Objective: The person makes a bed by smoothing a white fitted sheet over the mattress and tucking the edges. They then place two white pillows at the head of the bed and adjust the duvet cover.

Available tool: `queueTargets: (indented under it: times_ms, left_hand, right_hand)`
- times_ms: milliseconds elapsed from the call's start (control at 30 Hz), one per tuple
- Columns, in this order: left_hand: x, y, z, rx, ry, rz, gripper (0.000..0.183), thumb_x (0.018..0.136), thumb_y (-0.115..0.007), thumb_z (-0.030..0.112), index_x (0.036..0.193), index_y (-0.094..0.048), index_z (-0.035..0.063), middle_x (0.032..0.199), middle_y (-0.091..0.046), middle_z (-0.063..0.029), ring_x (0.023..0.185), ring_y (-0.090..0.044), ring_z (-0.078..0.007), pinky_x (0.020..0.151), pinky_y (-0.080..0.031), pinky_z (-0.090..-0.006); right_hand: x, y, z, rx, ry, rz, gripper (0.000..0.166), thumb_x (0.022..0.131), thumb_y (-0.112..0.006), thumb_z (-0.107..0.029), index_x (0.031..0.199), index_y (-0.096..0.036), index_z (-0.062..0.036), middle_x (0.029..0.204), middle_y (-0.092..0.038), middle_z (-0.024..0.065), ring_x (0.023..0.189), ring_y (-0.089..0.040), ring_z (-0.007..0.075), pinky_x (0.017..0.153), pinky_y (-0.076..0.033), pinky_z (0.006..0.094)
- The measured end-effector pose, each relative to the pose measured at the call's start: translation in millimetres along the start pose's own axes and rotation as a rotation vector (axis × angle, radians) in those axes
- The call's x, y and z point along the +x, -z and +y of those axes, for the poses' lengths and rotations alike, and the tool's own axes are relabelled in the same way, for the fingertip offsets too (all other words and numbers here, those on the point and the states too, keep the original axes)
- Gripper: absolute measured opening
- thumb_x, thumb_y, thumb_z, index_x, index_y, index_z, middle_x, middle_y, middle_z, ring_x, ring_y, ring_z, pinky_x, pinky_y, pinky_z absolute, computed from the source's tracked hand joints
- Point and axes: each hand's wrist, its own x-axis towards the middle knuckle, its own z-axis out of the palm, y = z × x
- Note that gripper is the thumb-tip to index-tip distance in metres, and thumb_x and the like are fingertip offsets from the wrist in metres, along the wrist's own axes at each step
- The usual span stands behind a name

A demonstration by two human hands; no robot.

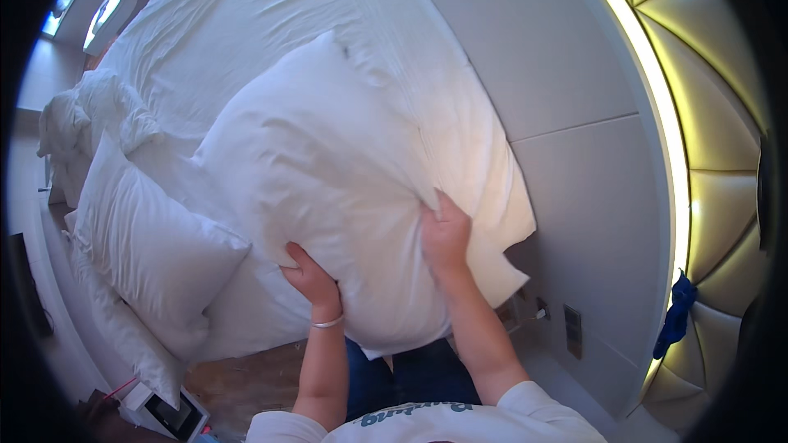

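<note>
A large white pillow (pixel 320 160) lies tilted in front of me, over the edge of a bed with a white sheet (pixel 246 18). My left hand (pixel 311 280), with a bracelet at the wrist, is closed on the pillow's near left part; the fingers are partly hidden beneath the fabric. My right hand (pixel 446 231) grips the pillow's cover on its right side, where the cloth is pulled into folds. A second white pillow (pixel 154 246) rests to the left of my left hand, apart from it.
Bunched white bedding (pixel 104 111) lies at the far left. A grey panelled wall (pixel 578 172) runs along the right, with a lit strip, a padded headboard-like panel (pixel 720 104) and a blue cloth (pixel 675 317). A device with a dark screen (pixel 172 413) stands at lower left.
</note>
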Motion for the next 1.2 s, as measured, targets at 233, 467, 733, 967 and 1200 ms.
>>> queueTargets:
  times_ms: [233,467,733,967,1200]
  left_hand:
    - [-56,-112,24,0.142,-0.050,-0.348,0.056,0.102,-0.059,0.028,0.140,-0.042,-0.0090,0.145,-0.047,-0.0201,0.127,-0.048,-0.0297,0.107,-0.039,-0.0384]
    - [-72,-177,-86,1.071,-0.527,-0.833,0.072,0.092,-0.063,0.047,0.155,-0.038,0.0246,0.164,-0.007,-0.0274,0.148,0.002,-0.0569,0.113,-0.008,-0.0734]
    - [-61,-180,-114,1.104,-0.498,-0.924,0.066,0.092,-0.060,0.042,0.153,-0.040,0.0261,0.164,-0.011,-0.0263,0.146,-0.005,-0.0595,0.109,-0.014,-0.0762]
    - [-73,-74,-125,1.047,-0.442,-1.044,0.068,0.093,-0.060,0.034,0.153,-0.037,0.0091,0.161,-0.026,-0.0239,0.144,-0.027,-0.0514,0.109,-0.031,-0.0657]
    - [12,105,-106,1.038,-0.153,-0.633,0.080,0.087,-0.070,0.031,0.154,-0.033,0.0079,0.153,-0.034,-0.0301,0.143,-0.032,-0.0458,0.113,-0.033,-0.0536]
  right_hand:
    - [109,118,-13,-0.088,-0.021,0.148,0.043,0.084,-0.069,-0.015,0.125,-0.066,-0.0016,0.110,-0.070,0.0231,0.102,-0.067,0.0368,0.088,-0.052,0.0416]
    - [78,58,66,-0.772,0.065,-0.127,0.081,0.084,-0.067,-0.054,0.154,-0.040,-0.0219,0.161,-0.023,0.0246,0.144,-0.018,0.0568,0.109,-0.016,0.0749]
    - [88,34,115,-0.862,0.035,-0.278,0.090,0.083,-0.064,-0.063,0.157,-0.034,-0.0222,0.164,-0.017,0.0242,0.148,-0.008,0.0556,0.113,-0.009,0.0724]
    - [-11,-2,107,-0.855,0.199,-0.341,0.068,0.094,-0.056,-0.040,0.154,-0.037,-0.0135,0.162,-0.021,0.0242,0.147,-0.016,0.0518,0.116,-0.014,0.0679]
    - [-107,-86,73,-0.813,-0.009,-0.808,0.073,0.093,-0.057,-0.054,0.154,-0.038,-0.0191,0.164,-0.017,0.0232,0.150,-0.015,0.0463,0.116,-0.011,0.0687]
